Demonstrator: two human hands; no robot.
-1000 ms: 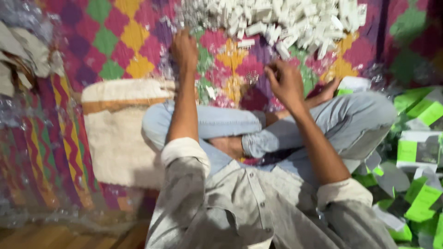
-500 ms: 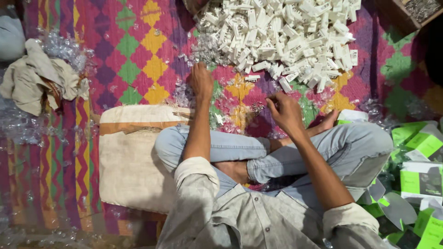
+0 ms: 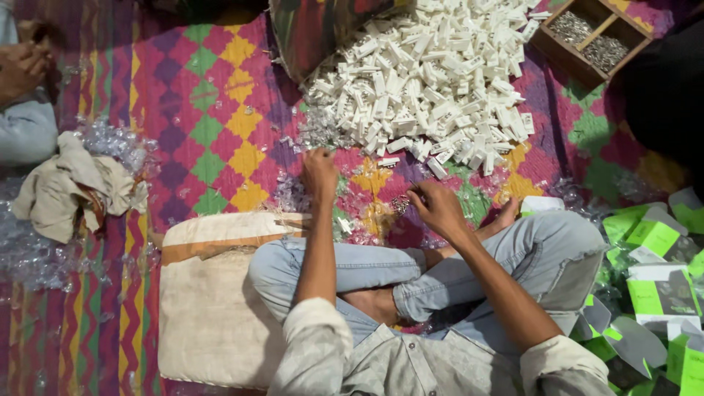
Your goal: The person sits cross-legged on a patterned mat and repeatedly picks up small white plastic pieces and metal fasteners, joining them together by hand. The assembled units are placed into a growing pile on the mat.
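I sit cross-legged on a bright patterned rug (image 3: 220, 125). My left hand (image 3: 320, 172) reaches forward with its fingers curled down onto the rug, just short of a big heap of small white plastic pieces (image 3: 425, 81). My right hand (image 3: 438, 209) hovers nearby with fingers pinched around a small cluster of tiny metal bits (image 3: 401, 204). Whether the left hand holds anything is hidden under its fingers. Crumpled clear plastic wrappers (image 3: 293, 194) lie scattered around both hands.
A cream sack (image 3: 213, 301) lies by my left knee. Green and white cartons (image 3: 653, 279) pile up at right. A wooden tray of metal parts (image 3: 590, 37) sits at top right. Crumpled cloth (image 3: 70, 187) and another person's hands (image 3: 22, 66) are at left.
The view has tilted up, showing more of the white heap and the wooden tray. Both hands stay low on the rug before the heap; the right hand has closed toward the metal bits.
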